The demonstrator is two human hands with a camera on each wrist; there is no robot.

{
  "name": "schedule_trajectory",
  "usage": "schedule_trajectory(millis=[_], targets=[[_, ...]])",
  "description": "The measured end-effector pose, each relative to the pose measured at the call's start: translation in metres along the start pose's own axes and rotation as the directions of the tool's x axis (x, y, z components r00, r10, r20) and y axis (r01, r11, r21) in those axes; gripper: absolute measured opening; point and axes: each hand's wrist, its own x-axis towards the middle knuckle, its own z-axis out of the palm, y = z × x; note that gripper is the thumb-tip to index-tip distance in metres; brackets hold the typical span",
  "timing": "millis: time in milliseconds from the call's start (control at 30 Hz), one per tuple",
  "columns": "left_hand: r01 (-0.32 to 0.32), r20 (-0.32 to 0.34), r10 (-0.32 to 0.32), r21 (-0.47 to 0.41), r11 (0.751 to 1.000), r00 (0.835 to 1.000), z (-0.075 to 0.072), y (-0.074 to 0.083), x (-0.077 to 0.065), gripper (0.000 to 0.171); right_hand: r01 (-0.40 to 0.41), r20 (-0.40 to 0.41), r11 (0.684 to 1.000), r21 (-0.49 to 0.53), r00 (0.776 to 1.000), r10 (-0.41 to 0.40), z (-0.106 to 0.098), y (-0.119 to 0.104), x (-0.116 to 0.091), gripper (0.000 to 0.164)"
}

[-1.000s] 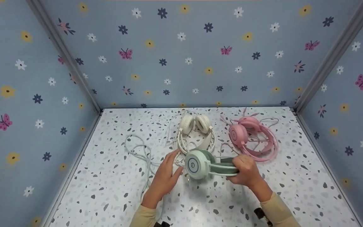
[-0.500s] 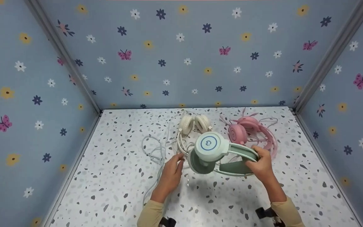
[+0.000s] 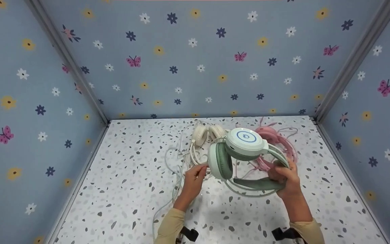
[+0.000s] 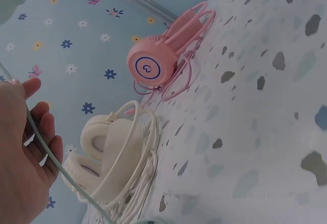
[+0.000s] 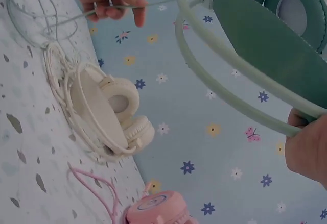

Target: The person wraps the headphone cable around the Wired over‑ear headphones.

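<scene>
Mint-green headphones [image 3: 245,140] are raised over the table, their two ear cups toward the middle. My right hand [image 3: 288,179] grips them by the headband, which shows large in the right wrist view as green bars and a padded strap [image 5: 276,45]. Left of the ear cups, my left hand [image 3: 193,181] pinches the thin green cable [image 4: 66,175] between thumb and fingers. That cable runs across the palm in the left wrist view. Its loose loops [image 5: 30,9] lie on the table beyond the left hand. In the head view, the ear cups partly cover the other headphones.
White headphones [image 3: 200,135] with a bundled cord lie at the table's back middle. Pink headphones [image 3: 267,132] lie to their right, partly behind the green pair. A speckled white table [image 3: 127,189] is enclosed by blue flowered walls [image 3: 195,61].
The green headphones have risen and tilted, moving right with my right hand. My left hand has gone from spread fingers to a pinch on the cable, whose loops have been drawn rightward.
</scene>
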Motion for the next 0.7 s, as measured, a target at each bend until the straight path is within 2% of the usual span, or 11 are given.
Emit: schedule_trajectory(millis=[67, 200, 267, 333, 433, 500, 533, 600, 667, 700], targets=[[0.027, 0.006, -0.027, -0.037, 0.999, 1.0, 0.008, 0.002, 0.006, 0.021, -0.072, 0.064, 0.982, 0.175, 0.996, 0.061, 0.0, 0.005, -0.002, 0.023], [0.084, 0.085, -0.075, -0.108, 0.991, 0.994, 0.024, 0.011, 0.012, 0.025, -0.189, 0.103, 0.887, 0.421, 0.982, 0.161, -0.001, 0.015, -0.006, 0.025], [0.081, 0.14, -0.062, -0.135, 0.988, 0.988, 0.032, 0.016, 0.009, 0.022, -0.183, 0.073, 0.862, 0.472, 0.983, 0.168, -0.001, 0.018, -0.006, 0.025], [0.055, 0.184, -0.03, -0.134, 0.989, 0.982, 0.038, 0.021, 0.003, 0.022, -0.144, 0.021, 0.871, 0.469, 0.988, 0.152, -0.002, 0.019, -0.004, 0.025], [0.006, 0.203, 0.004, -0.05, 0.999, 0.979, 0.045, 0.029, -0.006, 0.022, -0.064, -0.107, 0.932, 0.357, 0.988, 0.109, -0.004, 0.017, 0.0, 0.031], [-0.017, 0.191, 0.006, 0.057, 0.998, 0.981, 0.046, 0.036, -0.012, 0.02, -0.014, -0.203, 0.981, 0.192, 0.978, 0.054, -0.005, 0.015, 0.002, 0.034], [-0.018, 0.189, -0.004, 0.116, 0.993, 0.982, 0.045, 0.039, -0.014, 0.02, 0.003, -0.244, 0.996, 0.092, 0.969, 0.019, -0.005, 0.014, 0.003, 0.035], [-0.014, 0.191, -0.03, 0.225, 0.974, 0.981, 0.041, 0.046, -0.016, 0.02, 0.02, -0.331, 0.993, -0.12, 0.942, -0.059, -0.003, 0.011, 0.005, 0.033], [-0.005, 0.203, -0.059, 0.3, 0.954, 0.977, 0.037, 0.052, -0.018, 0.023, 0.01, -0.395, 0.951, -0.31, 0.908, -0.138, 0.0, 0.009, 0.007, 0.027], [0.004, 0.216, -0.079, 0.326, 0.945, 0.973, 0.035, 0.055, -0.018, 0.024, -0.004, -0.418, 0.919, -0.394, 0.891, -0.176, 0.002, 0.008, 0.009, 0.025]])
